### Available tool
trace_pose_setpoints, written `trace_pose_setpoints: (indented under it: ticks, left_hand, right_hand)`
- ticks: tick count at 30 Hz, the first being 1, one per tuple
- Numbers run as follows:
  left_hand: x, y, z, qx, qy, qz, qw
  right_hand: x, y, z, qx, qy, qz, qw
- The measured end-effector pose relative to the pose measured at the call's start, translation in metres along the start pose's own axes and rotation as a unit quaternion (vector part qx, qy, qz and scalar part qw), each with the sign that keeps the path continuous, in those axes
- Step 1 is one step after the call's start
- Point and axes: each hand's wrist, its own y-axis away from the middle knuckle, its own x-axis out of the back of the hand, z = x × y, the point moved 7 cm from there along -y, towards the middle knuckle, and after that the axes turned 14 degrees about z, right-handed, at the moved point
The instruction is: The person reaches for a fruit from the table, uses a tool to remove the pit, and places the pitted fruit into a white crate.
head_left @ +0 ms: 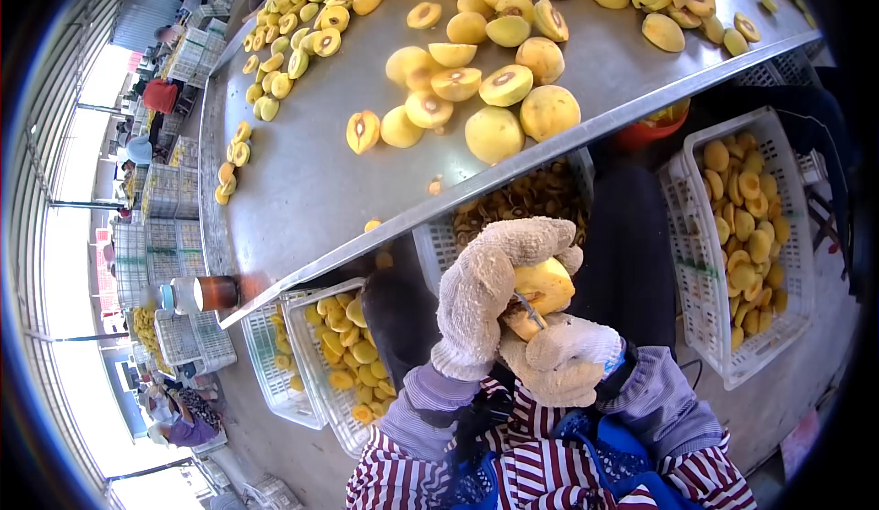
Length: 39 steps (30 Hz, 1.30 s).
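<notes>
My left hand (485,286), in a pale knitted glove, wraps over a yellow peach (547,286) in front of my lap. Below it, my right hand (568,359), gloved as well, is closed around a small metal-ended tool (530,310) whose tip is against the peach's lower side. Part of the tool is hidden by the gloves. Just beyond my hands, a crate (435,252) under the table edge contains brown pits or scraps. Halved yellow peaches (455,83), several with pits showing, lie on the metal table (320,171).
A white crate (680,235) of peach halves stands at right, another crate (320,391) at left. A red bowl (652,133) sits beneath the table. A brown-labelled jar (216,293) is at the table's left corner. Other people and stacked crates (169,244) are farther left.
</notes>
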Motion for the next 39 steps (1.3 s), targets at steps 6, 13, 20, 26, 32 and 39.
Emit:
trace_pose_setpoints:
  ticks: [6,13,20,26,32,39]
  left_hand:
    - [0.012,-0.009,-0.03,0.182,0.332,0.081,0.922]
    - [0.209,0.038,0.021,-0.084,-0.172,0.409,0.892]
    - [0.205,-0.005,0.074,-0.17,-0.592,0.278,0.737]
    - [0.086,-0.15,0.083,-0.247,-0.653,0.042,0.715]
    - [0.062,-0.291,0.055,-0.31,-0.683,0.099,0.654]
    - [0.078,-0.282,0.046,-0.102,-0.695,-0.033,0.711]
  right_hand:
    - [-0.043,-0.015,-0.003,-0.012,0.077,0.005,0.997]
    - [-0.059,0.002,-0.028,0.083,0.366,0.334,0.864]
    - [-0.048,-0.007,-0.03,0.024,0.39,0.472,0.791]
    - [-0.046,-0.001,-0.046,0.096,0.421,0.494,0.755]
    - [-0.038,0.007,-0.057,0.159,0.421,0.524,0.723]
    - [-0.043,0.0,-0.057,0.144,0.454,0.534,0.699]
